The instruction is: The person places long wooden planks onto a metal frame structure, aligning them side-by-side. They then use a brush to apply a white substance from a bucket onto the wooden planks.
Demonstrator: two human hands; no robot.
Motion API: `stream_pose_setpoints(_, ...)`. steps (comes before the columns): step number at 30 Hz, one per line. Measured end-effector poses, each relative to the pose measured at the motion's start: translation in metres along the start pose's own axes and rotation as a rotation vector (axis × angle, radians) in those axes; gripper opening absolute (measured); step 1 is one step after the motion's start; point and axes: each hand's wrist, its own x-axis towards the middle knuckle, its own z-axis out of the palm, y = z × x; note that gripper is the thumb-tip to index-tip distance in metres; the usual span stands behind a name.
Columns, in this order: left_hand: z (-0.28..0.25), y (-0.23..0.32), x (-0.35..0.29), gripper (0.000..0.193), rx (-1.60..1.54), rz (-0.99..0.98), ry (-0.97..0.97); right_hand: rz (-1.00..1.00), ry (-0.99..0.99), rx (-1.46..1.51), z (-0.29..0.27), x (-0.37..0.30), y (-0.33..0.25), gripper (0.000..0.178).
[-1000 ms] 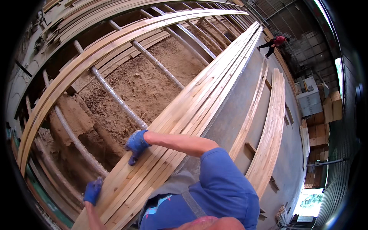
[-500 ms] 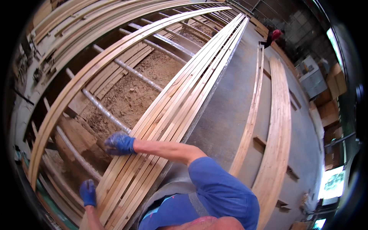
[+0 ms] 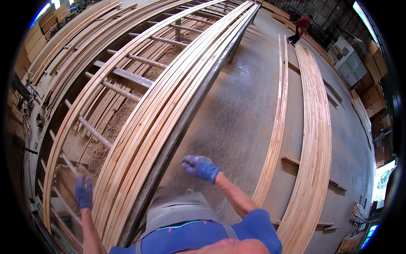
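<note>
Long pale wooden boards [image 3: 144,127] lie side by side, running lengthwise along the right side of a metal roller frame [image 3: 186,114]. My left hand [image 3: 83,192], in a blue glove, is at the boards' left edge near their close end. Its fingers point up and stand apart; whether it touches the wood I cannot tell. My right hand [image 3: 199,168], gloved the same way, hangs above the floor to the right of the frame. Its fingers are loosely stretched toward the boards, and it holds nothing.
Sawdust and planks lie beneath the rollers [image 3: 95,131]. Another long board [image 3: 67,127] curves along the rollers' left side. On the floor at right, a wide row of boards [image 3: 311,144] and a narrow pair [image 3: 277,127] rest on wooden bearers. A person [image 3: 300,29] bends at their far end.
My right hand has left the boards' left edge and swung right, out over the floor. The boards now lie closer together. My view has shifted, showing more floor.
</note>
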Motion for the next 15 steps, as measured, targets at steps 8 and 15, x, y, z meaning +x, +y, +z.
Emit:
stream_pose_setpoints(8,0.148,0.366,0.212,0.032,-0.274,0.591,0.026,0.081,-0.231,0.001,-0.134,0.084,0.140,0.043)
stream_pose_setpoints(15,0.248,0.593,0.349,0.031,-0.384,0.748,-0.181,1.047,0.289,0.141,-0.227,-0.047,0.453,0.036)
